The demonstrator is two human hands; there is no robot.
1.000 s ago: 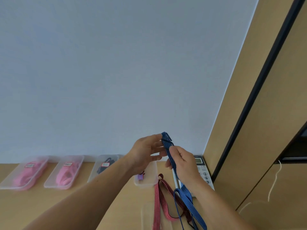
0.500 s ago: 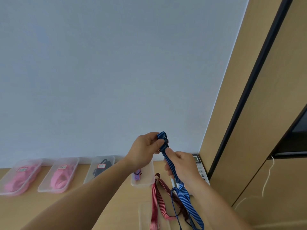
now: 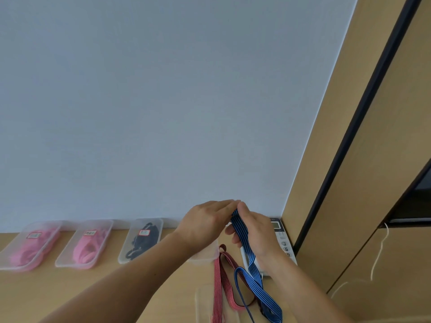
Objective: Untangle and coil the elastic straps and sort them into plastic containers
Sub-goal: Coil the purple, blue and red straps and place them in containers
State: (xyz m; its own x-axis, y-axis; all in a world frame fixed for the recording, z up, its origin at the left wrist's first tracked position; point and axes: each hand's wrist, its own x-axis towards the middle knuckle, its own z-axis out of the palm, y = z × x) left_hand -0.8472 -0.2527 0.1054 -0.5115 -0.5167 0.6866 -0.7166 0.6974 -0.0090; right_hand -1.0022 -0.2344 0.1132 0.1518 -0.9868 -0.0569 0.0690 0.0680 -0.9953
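Blue, flat and woven, with fine lengthwise stripes, the blue elastic strap point(image 3: 241, 231) is held up above the desk point(image 3: 70, 290) between both hands. My view shows the left hand point(image 3: 205, 223) palm down, its fingers curled over the strap's upper end and gripping it. The right hand point(image 3: 257, 229) is closed on the band just below, thumb pressed to it. From there the strap drops, twists once and lies in a loose loop on the smooth tan desk, crossing the ribbed red strap point(image 3: 218, 283).

Along the pale wall point(image 3: 163, 113) stand translucent, round-cornered plastic trays:
- The first container point(image 3: 9, 264) and the second container point(image 3: 64, 262) hold soft pink straps point(image 3: 86, 249).
- The third container point(image 3: 123, 258) holds black straps point(image 3: 144, 241).
- The fourth container point(image 3: 205, 258) is mostly hidden under the left wrist.

A white keypad device point(image 3: 284, 245) sits behind the right hand.

Half a second ago the strap's folded end poked up above the left thumb. Now the left fingers cover it and the two hands meet at the top. The hanging loop has barely shifted.
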